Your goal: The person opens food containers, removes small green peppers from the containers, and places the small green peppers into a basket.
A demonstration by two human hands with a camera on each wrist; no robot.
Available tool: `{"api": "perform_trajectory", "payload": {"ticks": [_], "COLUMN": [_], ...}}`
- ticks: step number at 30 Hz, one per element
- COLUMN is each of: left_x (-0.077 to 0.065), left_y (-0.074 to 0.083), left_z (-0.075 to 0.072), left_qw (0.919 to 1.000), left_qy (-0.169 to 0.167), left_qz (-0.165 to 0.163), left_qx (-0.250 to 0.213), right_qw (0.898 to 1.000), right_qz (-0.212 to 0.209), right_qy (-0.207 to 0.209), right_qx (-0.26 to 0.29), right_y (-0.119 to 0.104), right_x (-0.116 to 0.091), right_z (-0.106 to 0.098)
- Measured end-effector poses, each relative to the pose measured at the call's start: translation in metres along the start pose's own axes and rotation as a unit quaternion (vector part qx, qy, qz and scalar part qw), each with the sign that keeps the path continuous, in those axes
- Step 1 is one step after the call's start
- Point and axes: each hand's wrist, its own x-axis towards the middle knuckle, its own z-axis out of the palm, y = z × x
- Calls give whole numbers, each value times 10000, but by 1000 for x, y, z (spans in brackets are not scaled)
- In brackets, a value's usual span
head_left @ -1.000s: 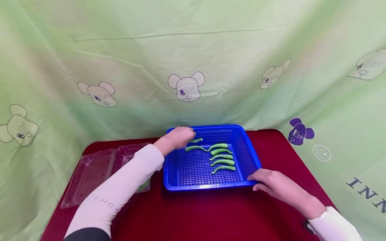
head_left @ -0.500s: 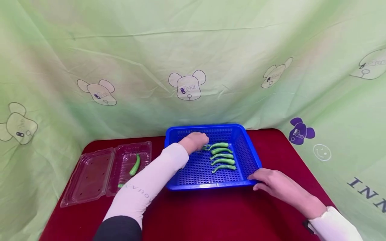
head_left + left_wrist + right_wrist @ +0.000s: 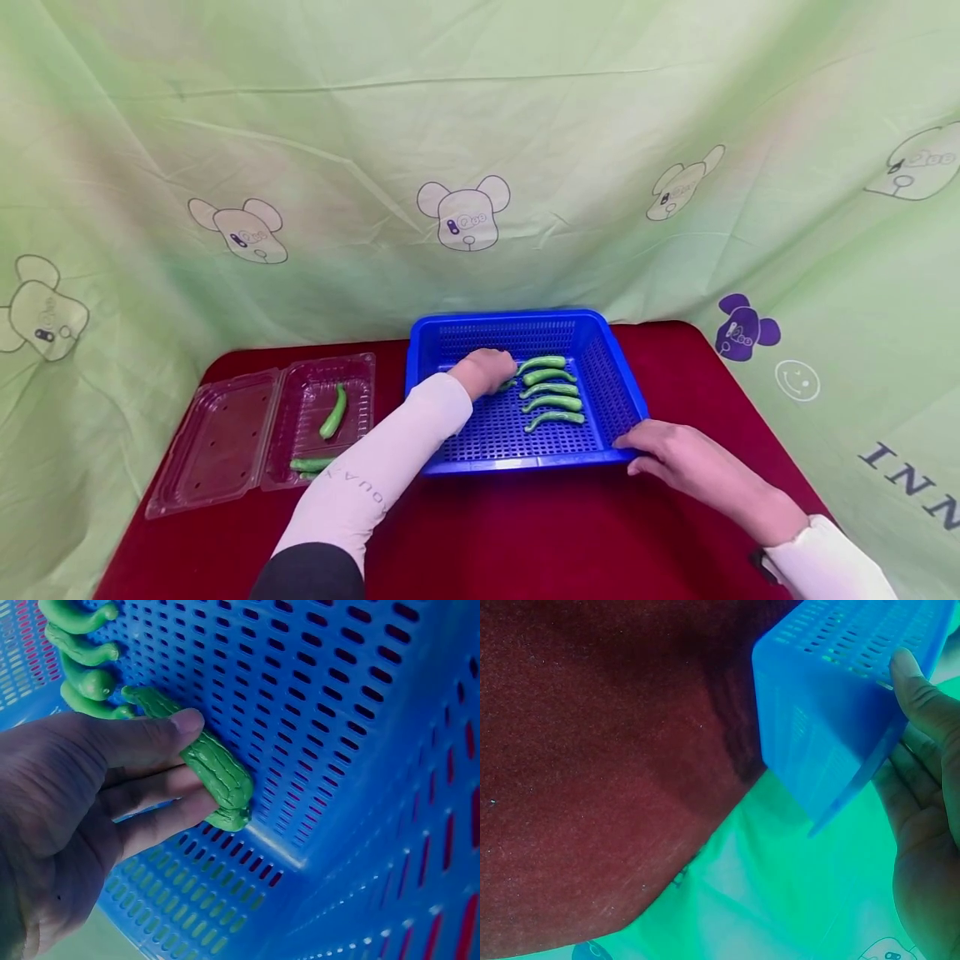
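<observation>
My left hand [image 3: 486, 372] is inside the blue plastic basket [image 3: 517, 464], left of the row of green peppers [image 3: 553, 403]. It pinches a wrinkled green pepper [image 3: 217, 771] between thumb and fingers, low over the slotted floor in the left wrist view. The end of a second green pepper [image 3: 229, 820] shows right beneath the held one. Several more peppers [image 3: 79, 646] lie curved side by side near the fingertips. At the basket's near right corner my right hand [image 3: 678, 458] grips the rim, thumb on the inner side and fingers outside.
On the left lies a hinged clear plastic box [image 3: 217, 442], its lid folded open. One green pepper [image 3: 333, 412] rests in it, with further peppers [image 3: 311, 464] at its near end, partly behind my left sleeve. A red cloth [image 3: 540, 533] covers the table; a green curtain [image 3: 360, 275] hangs behind.
My left hand has gone from the basket's back left corner rightward and down to beside the row, over the loose pepper there. Peppers in the clear box have come into view. The right hand stays put.
</observation>
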Motion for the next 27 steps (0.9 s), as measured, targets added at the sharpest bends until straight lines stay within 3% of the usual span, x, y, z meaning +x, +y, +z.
{"api": "perform_trajectory", "payload": {"ticks": [7, 15, 21, 24, 27], "left_x": [-4, -4, -12, -24, -44], "left_y": [-3, -7, -13, -20, -33], "left_z": [3, 3, -17, -34, -48], "left_qw": [9998, 9993, 9987, 9981, 9944], "left_qy": [98, -3, 119, 421, 952], "left_qz": [-108, -14, 35, -9, -120], "left_qx": [-133, -364, -495, -454, -441], "right_qw": [10000, 10000, 9998, 9998, 9998], "right_qz": [-31, -58, -100, -103, -118], "right_qy": [26, 9, 115, 132, 137], "right_qx": [-37, -40, -83, -97, -111], "right_y": [0, -1, 0, 0, 0], "right_x": [2, 2, 2, 2, 2], "right_z": [0, 2, 0, -1, 0]}}
